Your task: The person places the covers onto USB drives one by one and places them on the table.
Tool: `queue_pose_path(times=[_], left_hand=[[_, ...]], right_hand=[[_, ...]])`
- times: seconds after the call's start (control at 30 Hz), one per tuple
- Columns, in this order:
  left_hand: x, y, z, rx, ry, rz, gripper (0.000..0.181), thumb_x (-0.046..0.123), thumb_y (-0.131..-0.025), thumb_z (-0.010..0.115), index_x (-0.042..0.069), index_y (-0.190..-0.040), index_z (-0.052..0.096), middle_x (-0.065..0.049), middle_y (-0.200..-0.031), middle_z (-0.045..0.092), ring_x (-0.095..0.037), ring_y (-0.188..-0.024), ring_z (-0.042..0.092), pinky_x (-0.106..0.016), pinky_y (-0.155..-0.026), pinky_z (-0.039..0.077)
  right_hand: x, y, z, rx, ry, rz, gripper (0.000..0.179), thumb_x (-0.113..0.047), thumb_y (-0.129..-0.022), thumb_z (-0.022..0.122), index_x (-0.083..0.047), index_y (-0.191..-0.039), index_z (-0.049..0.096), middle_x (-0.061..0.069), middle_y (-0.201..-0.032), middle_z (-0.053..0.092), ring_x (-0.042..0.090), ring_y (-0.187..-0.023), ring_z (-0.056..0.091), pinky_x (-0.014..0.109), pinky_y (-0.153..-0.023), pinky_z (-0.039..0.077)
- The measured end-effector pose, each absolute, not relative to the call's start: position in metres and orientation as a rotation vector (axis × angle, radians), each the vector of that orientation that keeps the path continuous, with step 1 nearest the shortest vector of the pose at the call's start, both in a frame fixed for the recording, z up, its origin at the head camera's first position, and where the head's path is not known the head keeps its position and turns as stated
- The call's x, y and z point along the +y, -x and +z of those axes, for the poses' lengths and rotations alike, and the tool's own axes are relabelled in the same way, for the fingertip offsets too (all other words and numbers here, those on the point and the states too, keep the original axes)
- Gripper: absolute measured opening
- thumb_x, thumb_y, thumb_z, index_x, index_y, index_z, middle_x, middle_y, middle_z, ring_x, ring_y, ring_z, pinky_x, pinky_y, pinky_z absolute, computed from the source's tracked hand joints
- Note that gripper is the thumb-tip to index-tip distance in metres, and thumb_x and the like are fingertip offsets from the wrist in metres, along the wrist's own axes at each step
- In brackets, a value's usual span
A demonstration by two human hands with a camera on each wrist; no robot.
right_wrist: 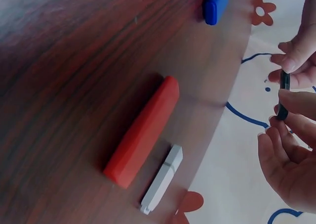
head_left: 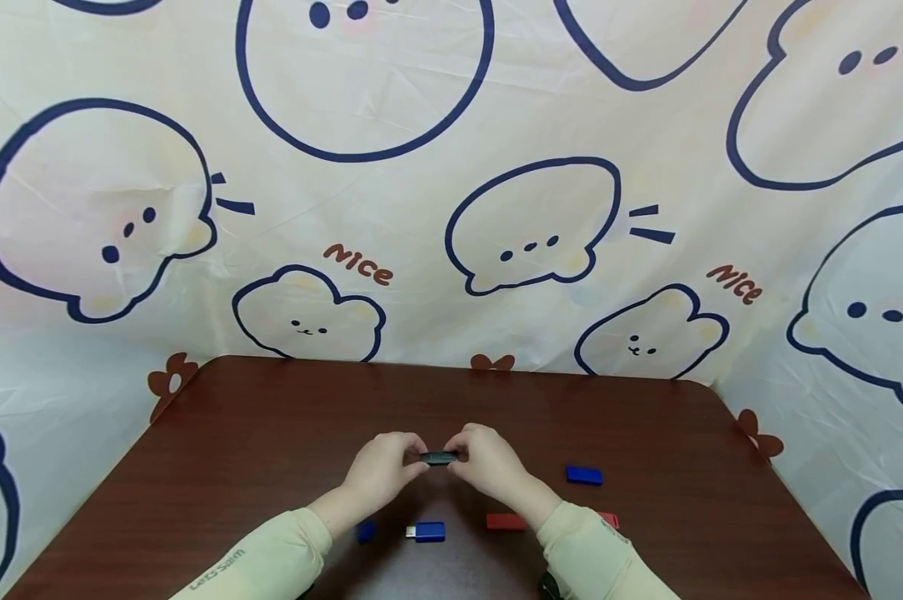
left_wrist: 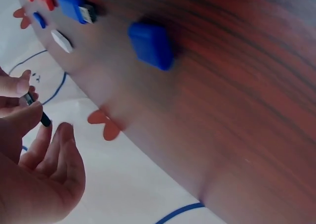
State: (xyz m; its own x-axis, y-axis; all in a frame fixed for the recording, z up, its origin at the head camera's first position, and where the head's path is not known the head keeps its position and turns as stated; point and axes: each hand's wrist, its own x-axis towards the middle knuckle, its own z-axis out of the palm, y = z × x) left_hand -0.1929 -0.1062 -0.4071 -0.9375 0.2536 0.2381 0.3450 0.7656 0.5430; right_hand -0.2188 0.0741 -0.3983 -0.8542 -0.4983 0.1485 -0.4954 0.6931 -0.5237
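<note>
In the head view both hands meet over the middle of the table around a small black USB stick [head_left: 440,458]. My left hand [head_left: 384,468] pinches one end of it between thumb and fingers. The thumb and fingers of my right hand [head_left: 489,462] pinch the other end. The left wrist view shows the dark stick [left_wrist: 44,116] slanting between the two sets of fingertips, partly covered by them. A blue USB stick [head_left: 429,532] with its metal plug bare lies on the table nearer the body, beside a small blue cap [head_left: 365,531].
Red pieces [head_left: 506,522] lie partly under the right forearm. Farther right is another blue piece [head_left: 584,475]. A white stick [right_wrist: 163,179] lies beside a long red piece [right_wrist: 143,135] in the right wrist view. A printed cloth [head_left: 421,208] stands behind the brown table [head_left: 271,417].
</note>
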Motion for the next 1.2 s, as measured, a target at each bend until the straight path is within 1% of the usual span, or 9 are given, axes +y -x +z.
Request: queue_pose_path(times=[0.1,0.2,0.37,0.57,0.8,1.03,1.2], left_hand=[[-0.112,0.193,-0.41,-2.798,0.437,-0.806,0.011,0.015,-0.076,0.076,0.012,-0.082,0.068,-0.002,-0.086,0.067,-0.014,-0.075,0.06,-0.029,-0.065,0.05],[-0.118,0.194,-0.414,-2.776,0.412,-0.734,0.013,0.015,-0.073,0.078,0.012,-0.08,0.068,-0.004,-0.091,0.066,-0.019,-0.084,0.062,-0.036,-0.072,0.052],[-0.126,0.196,-0.42,-2.753,0.413,-0.667,0.014,0.014,-0.071,0.08,0.012,-0.075,0.067,-0.007,-0.095,0.066,-0.024,-0.089,0.061,-0.039,-0.074,0.05],[-0.134,0.2,-0.428,-2.758,0.43,-0.657,0.013,0.013,-0.071,0.08,0.012,-0.073,0.067,-0.012,-0.1,0.066,-0.029,-0.095,0.06,-0.043,-0.077,0.05],[-0.138,0.202,-0.435,-2.831,0.449,-0.64,0.014,0.013,-0.071,0.08,0.013,-0.072,0.065,-0.011,-0.101,0.064,-0.029,-0.093,0.059,-0.045,-0.076,0.049],[-0.137,0.203,-0.441,-2.878,0.45,-0.582,0.013,0.015,-0.071,0.08,0.013,-0.076,0.068,-0.009,-0.101,0.064,-0.028,-0.093,0.058,-0.043,-0.074,0.048],[-0.137,0.203,-0.441,-2.888,0.452,-0.577,0.013,0.015,-0.071,0.08,0.013,-0.075,0.067,-0.009,-0.099,0.064,-0.028,-0.091,0.058,-0.043,-0.073,0.048]], right_hand=[[0.065,0.222,-0.402,2.895,0.847,-0.827,0.008,-0.006,-0.079,0.07,-0.008,-0.087,0.072,-0.001,-0.078,0.058,0.005,-0.064,0.047,0.019,-0.058,0.041],[0.056,0.224,-0.405,2.896,0.818,-0.783,0.008,-0.008,-0.079,0.071,-0.009,-0.087,0.071,-0.001,-0.081,0.061,0.005,-0.066,0.049,0.02,-0.06,0.043],[0.043,0.229,-0.411,2.909,0.793,-0.708,0.006,-0.01,-0.078,0.072,-0.011,-0.085,0.071,-0.001,-0.084,0.066,0.006,-0.07,0.054,0.022,-0.064,0.047],[0.032,0.229,-0.416,2.933,0.798,-0.6,0.006,-0.01,-0.079,0.071,-0.012,-0.084,0.071,-0.001,-0.083,0.066,0.006,-0.07,0.055,0.023,-0.063,0.047],[0.025,0.227,-0.425,2.956,0.817,-0.468,0.006,-0.01,-0.079,0.07,-0.012,-0.084,0.071,-0.003,-0.079,0.066,0.006,-0.07,0.058,0.023,-0.061,0.048],[0.023,0.228,-0.43,2.972,0.823,-0.358,0.006,-0.013,-0.079,0.072,-0.014,-0.084,0.071,-0.004,-0.08,0.067,0.006,-0.071,0.06,0.022,-0.06,0.048],[0.021,0.228,-0.431,2.977,0.829,-0.318,0.005,-0.013,-0.079,0.072,-0.015,-0.083,0.071,-0.004,-0.079,0.067,0.006,-0.071,0.06,0.023,-0.06,0.048]])
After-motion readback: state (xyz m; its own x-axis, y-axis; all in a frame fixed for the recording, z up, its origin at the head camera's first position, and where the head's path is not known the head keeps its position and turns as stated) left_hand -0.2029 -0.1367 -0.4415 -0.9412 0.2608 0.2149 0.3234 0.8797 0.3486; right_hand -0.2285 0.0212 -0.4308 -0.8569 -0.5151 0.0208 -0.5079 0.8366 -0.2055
